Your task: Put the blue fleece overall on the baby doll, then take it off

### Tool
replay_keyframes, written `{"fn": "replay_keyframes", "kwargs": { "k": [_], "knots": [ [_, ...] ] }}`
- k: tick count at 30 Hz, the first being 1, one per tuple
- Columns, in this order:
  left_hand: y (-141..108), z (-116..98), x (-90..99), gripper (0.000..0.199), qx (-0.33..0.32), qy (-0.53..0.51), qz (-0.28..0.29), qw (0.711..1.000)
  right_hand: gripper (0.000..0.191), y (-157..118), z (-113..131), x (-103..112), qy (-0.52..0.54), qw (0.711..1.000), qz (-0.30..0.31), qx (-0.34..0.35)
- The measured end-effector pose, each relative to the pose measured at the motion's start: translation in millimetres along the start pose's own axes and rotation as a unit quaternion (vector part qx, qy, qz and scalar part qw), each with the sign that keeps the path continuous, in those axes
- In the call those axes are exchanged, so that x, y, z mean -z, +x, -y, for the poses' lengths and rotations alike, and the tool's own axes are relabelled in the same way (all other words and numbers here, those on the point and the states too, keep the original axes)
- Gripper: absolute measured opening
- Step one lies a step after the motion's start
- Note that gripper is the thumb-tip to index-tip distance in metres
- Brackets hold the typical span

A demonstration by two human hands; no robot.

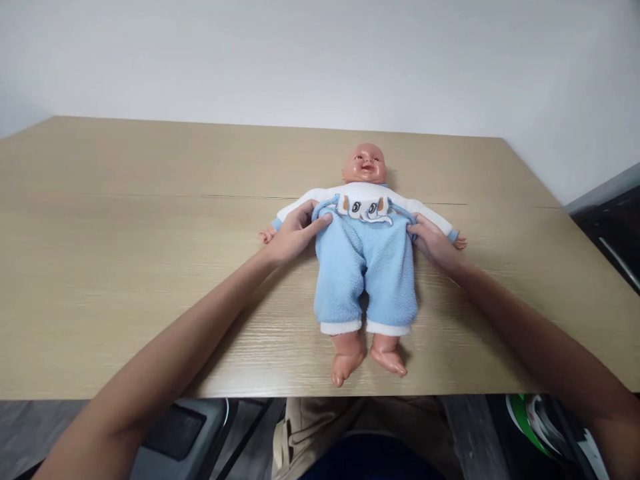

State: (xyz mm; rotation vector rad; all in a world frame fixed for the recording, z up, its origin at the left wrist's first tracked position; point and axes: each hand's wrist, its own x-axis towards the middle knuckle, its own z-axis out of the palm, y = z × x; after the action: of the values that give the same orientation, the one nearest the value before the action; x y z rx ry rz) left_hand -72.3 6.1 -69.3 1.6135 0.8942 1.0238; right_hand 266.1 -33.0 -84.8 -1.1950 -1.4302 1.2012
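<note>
A baby doll (367, 167) lies on its back on the table, head away from me and bare feet towards me. It wears a white long-sleeved top (310, 198) with blue cuffs and light blue fleece overalls (340, 267) with white hems. An elephant face (367, 210) is on the bib, and blue straps run out from its sides. My left hand (295, 233) pinches the overalls at the waist on the left, thumb on top. On the other side, my right hand (433, 240) grips the waist edge, its fingertips partly hidden by the cloth.
The light wooden table (125, 267) reaches back to a white wall (250, 60). A dark object (615, 220) stands beyond the right edge. Below the front edge are a grey bin-like object (185, 433) and a dark container with a green rim (525, 423).
</note>
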Motion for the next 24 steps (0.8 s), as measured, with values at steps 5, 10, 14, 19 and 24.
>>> {"fn": "replay_keyframes", "kwargs": {
  "k": [5, 10, 14, 19, 24],
  "knots": [
    [-12.5, 19.6, 31.0, 0.042, -0.009, 0.121, 0.099, 0.988, 0.031, -7.8, -2.9, 17.4, -0.088, 0.995, 0.038, 0.007],
    [-15.2, 29.7, 26.0, 0.046, -0.005, 0.053, 0.111, 0.992, 0.027, -12.2, -5.7, 1.6, 0.039, 0.998, 0.028, -0.041],
    [-15.2, 29.0, 1.3, 0.037, 0.054, -0.131, 0.044, 0.989, 0.036, -19.5, -7.0, -22.4, 0.155, 0.983, -0.027, -0.099],
    [-13.2, 26.3, -18.8, 0.038, 0.092, -0.219, -0.027, 0.971, 0.052, -23.3, -4.5, -32.4, 0.143, 0.985, -0.042, -0.089],
    [-11.9, 26.4, -21.8, 0.044, 0.085, -0.208, -0.03, 0.974, 0.061, -20.3, -5.8, -32.4, 0.133, 0.988, -0.034, -0.074]
  ]
}}
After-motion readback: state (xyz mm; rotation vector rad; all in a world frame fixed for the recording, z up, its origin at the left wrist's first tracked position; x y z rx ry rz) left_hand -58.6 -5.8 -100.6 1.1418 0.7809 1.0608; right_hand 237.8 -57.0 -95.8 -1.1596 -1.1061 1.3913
